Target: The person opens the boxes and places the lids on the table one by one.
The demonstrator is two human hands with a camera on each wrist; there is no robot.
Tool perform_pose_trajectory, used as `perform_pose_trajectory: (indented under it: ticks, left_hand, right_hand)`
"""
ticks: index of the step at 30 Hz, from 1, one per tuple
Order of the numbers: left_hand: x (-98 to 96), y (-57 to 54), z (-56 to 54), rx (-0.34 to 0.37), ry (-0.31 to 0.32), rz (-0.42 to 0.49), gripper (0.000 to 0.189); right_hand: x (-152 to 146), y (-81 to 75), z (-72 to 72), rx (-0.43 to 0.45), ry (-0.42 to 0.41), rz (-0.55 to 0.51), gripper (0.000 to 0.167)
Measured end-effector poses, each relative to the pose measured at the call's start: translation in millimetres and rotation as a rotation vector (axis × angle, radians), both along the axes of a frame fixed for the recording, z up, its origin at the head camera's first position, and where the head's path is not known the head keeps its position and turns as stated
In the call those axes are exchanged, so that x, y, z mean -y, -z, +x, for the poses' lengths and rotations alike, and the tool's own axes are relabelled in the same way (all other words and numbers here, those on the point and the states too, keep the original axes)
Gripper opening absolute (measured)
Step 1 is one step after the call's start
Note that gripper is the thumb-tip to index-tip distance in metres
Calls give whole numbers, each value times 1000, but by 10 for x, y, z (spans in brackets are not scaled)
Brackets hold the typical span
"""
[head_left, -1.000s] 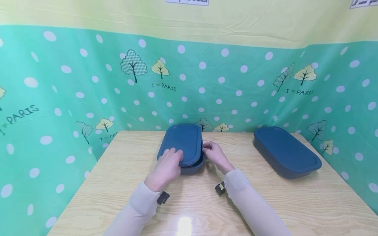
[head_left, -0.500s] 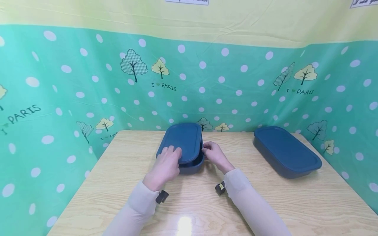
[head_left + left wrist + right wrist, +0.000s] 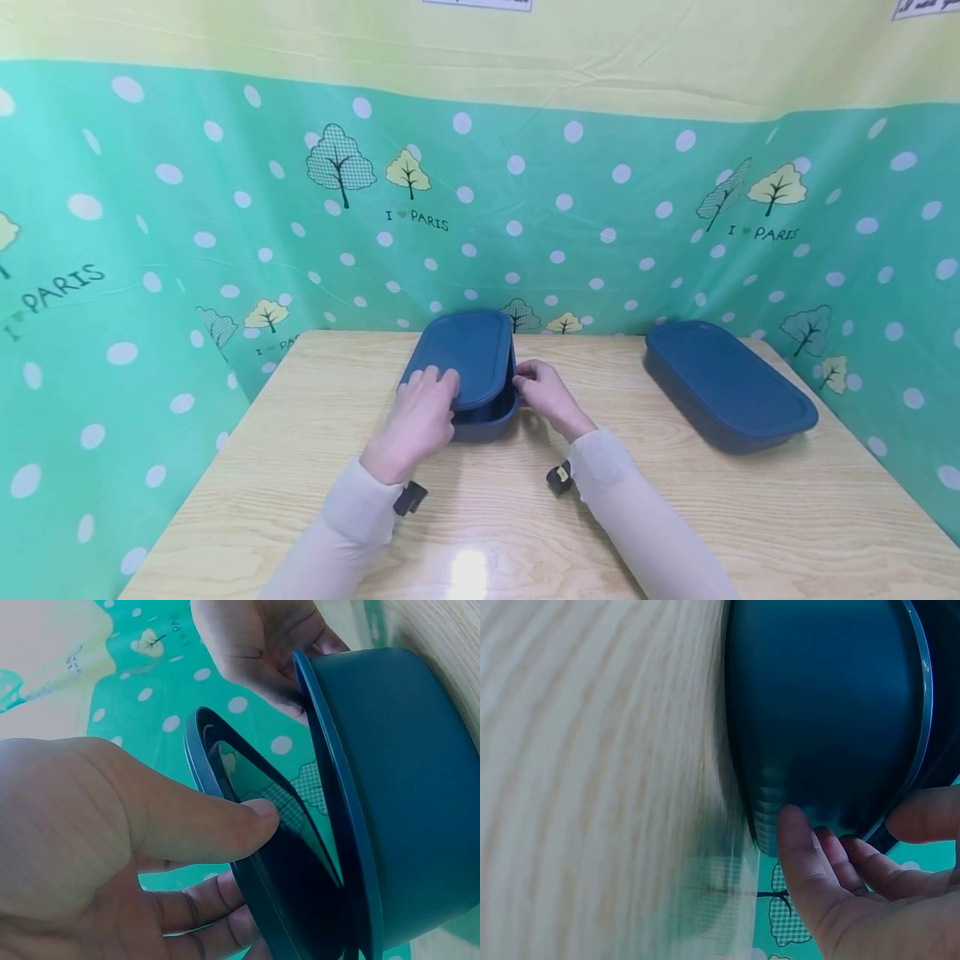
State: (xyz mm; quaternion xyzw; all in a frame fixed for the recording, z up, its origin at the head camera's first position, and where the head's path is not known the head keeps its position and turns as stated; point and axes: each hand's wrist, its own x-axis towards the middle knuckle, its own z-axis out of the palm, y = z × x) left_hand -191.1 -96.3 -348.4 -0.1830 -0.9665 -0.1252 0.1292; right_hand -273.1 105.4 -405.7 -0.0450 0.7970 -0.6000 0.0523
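In the head view, my left hand (image 3: 414, 417) holds the near edge of a dark blue rectangular lid (image 3: 465, 354). The left wrist view shows the thumb (image 3: 259, 821) on the lid's underside and fingers on its other face. The lid is tilted, its near end raised off the matching food container (image 3: 483, 432) with a gap between them. My right hand (image 3: 547, 393) grips the container's right side at the rim; in the right wrist view, fingers lie along the outer wall (image 3: 825, 712) and one digit reaches the rim. The container stands on the table.
A second, longer dark blue container (image 3: 723, 387) with its lid on stands at the right of the wooden table (image 3: 525, 533). Behind the table hangs a green dotted cloth (image 3: 517, 200) with tree prints, which also runs along both sides.
My left hand has raised the lid's near edge and shifted slightly away from me, widening the gap over the container. The right hand and container have stayed put.
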Motion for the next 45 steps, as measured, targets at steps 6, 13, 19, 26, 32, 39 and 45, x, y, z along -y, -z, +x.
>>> perform_pose_trajectory:
  ticks: [6, 13, 19, 26, 32, 39, 45]
  left_hand:
    - [5, -22, 6, -7, -4, 5, 28]
    - [24, -37, 7, -56, 7, 28, 29]
    - [34, -45, -4, -84, 0, 43, 29]
    - [35, -68, 0, -92, -12, 62, 30]
    - [41, -90, -1, -109, -13, 100, 32]
    - [86, -134, -6, -134, 1, 160, 32]
    - [119, -166, -20, -142, -3, 198, 32]
  right_hand:
    - [3, -3, -3, 4, 8, -1, 27]
    - [2, 5, -16, 9, 11, 9, 28]
    - [1, 4, -17, 15, 4, 9, 32]
    - [8, 12, -16, 11, 5, 14, 32]
    - [3, 11, -11, 8, 13, 31, 31]
    - [-2, 6, -14, 18, 18, 34, 31]
    - [-2, 7, -22, 17, 21, 23, 30]
